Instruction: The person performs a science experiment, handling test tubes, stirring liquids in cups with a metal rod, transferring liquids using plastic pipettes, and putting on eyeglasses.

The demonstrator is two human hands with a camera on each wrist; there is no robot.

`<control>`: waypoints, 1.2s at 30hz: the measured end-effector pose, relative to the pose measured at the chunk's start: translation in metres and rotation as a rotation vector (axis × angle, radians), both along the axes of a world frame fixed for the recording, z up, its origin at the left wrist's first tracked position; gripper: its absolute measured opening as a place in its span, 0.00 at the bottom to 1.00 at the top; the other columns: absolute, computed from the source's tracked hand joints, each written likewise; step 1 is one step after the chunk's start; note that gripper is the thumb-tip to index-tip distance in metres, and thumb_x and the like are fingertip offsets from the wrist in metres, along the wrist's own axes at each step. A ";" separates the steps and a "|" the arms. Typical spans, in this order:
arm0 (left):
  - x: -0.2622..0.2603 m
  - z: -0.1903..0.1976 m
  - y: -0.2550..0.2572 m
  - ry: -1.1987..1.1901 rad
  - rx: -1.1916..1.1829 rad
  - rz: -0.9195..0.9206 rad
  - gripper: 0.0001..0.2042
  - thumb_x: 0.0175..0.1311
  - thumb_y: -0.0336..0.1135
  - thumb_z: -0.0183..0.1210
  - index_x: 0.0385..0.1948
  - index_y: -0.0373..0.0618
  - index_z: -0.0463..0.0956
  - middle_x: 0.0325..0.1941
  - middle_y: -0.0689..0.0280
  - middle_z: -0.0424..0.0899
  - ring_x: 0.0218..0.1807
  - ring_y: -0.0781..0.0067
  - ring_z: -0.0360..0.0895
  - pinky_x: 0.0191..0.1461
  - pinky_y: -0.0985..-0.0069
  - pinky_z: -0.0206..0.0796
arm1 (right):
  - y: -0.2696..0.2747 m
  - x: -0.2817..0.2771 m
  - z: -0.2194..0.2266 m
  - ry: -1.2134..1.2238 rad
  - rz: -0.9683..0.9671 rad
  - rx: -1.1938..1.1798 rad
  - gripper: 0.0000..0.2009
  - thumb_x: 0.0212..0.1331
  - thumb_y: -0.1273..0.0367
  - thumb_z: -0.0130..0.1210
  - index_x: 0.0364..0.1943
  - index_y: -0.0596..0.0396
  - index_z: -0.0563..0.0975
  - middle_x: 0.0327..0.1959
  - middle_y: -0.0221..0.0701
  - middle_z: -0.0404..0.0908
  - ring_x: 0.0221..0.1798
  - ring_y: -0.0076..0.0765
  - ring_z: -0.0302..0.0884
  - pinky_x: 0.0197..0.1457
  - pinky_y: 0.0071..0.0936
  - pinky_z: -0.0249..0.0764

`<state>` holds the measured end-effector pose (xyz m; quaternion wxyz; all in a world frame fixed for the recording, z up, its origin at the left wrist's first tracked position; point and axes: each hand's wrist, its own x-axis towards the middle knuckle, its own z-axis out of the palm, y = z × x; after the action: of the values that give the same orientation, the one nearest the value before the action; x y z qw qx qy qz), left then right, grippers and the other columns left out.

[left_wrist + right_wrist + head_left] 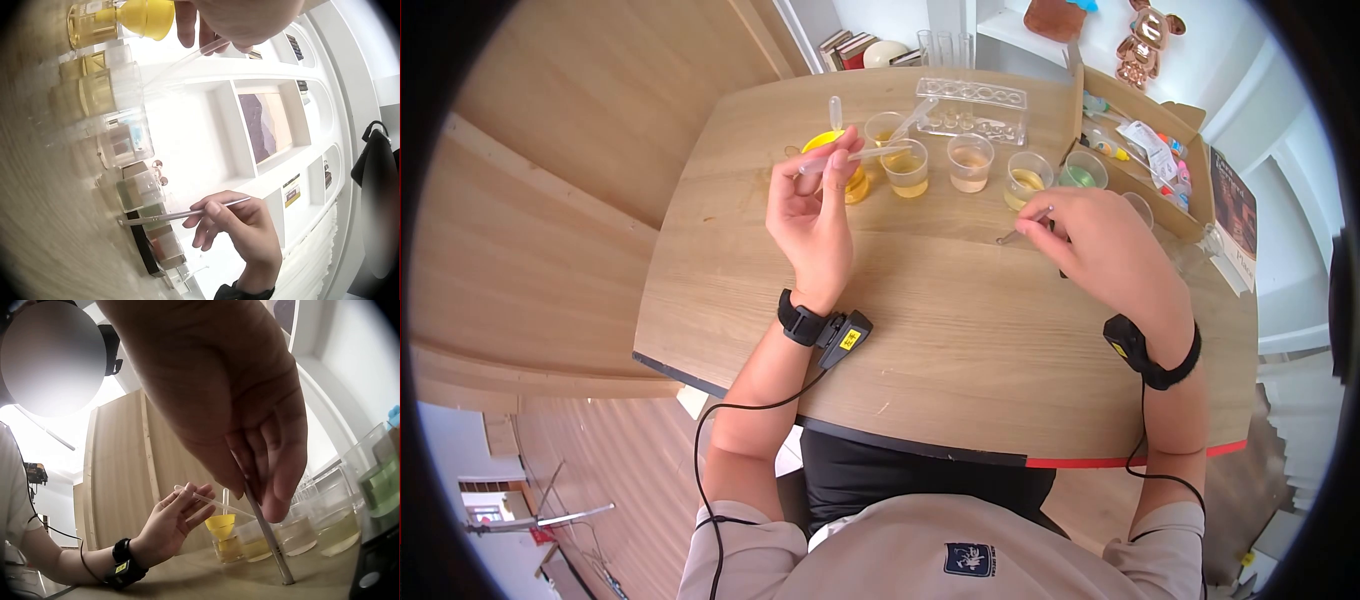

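Between thumb and fingers, my left hand [812, 220] pinches a clear plastic dropper [880, 152]. Its thin end points right, over a plastic cup of yellow liquid [908, 182]. Beside that hand, a yellow funnel [220, 526] sits on a small glass bottle of yellow liquid [91, 26]. My right hand [1105, 240] pinches a thin metal rod [269, 540] with its fingertips. The rod slants, its lower end right at the tabletop, in front of the cup of pale yellow liquid [1027, 178]. A cup of green liquid [1083, 172] stands just behind the right hand.
A cup of pinkish liquid [970, 170] stands mid-row. Behind the cups is a clear test tube rack [972, 95]. An open cardboard box [1190, 120] of small bottles and a book [1238, 215] lie at the right. A black device [145, 245] sits near the right hand.
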<state>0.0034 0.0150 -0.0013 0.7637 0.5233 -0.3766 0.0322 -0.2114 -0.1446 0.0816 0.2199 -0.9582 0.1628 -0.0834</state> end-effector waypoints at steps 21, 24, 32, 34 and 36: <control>-0.001 0.002 0.000 -0.028 0.001 0.029 0.07 0.76 0.29 0.52 0.47 0.35 0.71 0.53 0.46 0.84 0.58 0.57 0.83 0.58 0.65 0.80 | -0.006 -0.001 -0.014 -0.113 0.074 0.021 0.05 0.61 0.69 0.60 0.35 0.56 0.83 0.30 0.35 0.84 0.35 0.41 0.83 0.38 0.35 0.75; 0.000 0.001 -0.001 -0.025 0.002 0.027 0.07 0.76 0.29 0.52 0.48 0.35 0.71 0.53 0.46 0.84 0.57 0.57 0.83 0.58 0.65 0.80 | -0.006 0.000 -0.014 -0.110 0.083 0.008 0.05 0.61 0.69 0.60 0.35 0.56 0.83 0.30 0.35 0.84 0.34 0.42 0.82 0.38 0.36 0.75; 0.002 0.002 -0.001 -0.028 -0.017 0.027 0.07 0.76 0.28 0.52 0.48 0.33 0.71 0.53 0.46 0.83 0.56 0.57 0.83 0.58 0.64 0.80 | -0.011 0.004 -0.015 -0.156 0.042 0.142 0.06 0.63 0.70 0.59 0.41 0.54 0.83 0.30 0.30 0.84 0.32 0.29 0.82 0.32 0.27 0.74; 0.003 0.002 -0.001 -0.017 -0.038 0.022 0.07 0.76 0.28 0.52 0.47 0.33 0.71 0.53 0.46 0.84 0.56 0.57 0.83 0.58 0.64 0.81 | -0.004 0.011 -0.020 -0.216 0.065 0.147 0.07 0.64 0.71 0.59 0.44 0.53 0.83 0.32 0.30 0.84 0.31 0.27 0.81 0.31 0.25 0.74; 0.004 0.001 -0.002 -0.023 -0.075 -0.001 0.07 0.75 0.27 0.53 0.47 0.32 0.71 0.53 0.47 0.84 0.55 0.57 0.84 0.57 0.64 0.81 | 0.011 0.020 -0.027 -0.307 0.157 0.223 0.10 0.65 0.74 0.57 0.48 0.53 0.82 0.40 0.30 0.85 0.31 0.29 0.80 0.33 0.24 0.75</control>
<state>0.0075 0.0135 -0.0004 0.7785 0.4937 -0.3841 0.0522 -0.1916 -0.1337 0.0545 0.3525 -0.9138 0.0605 -0.1925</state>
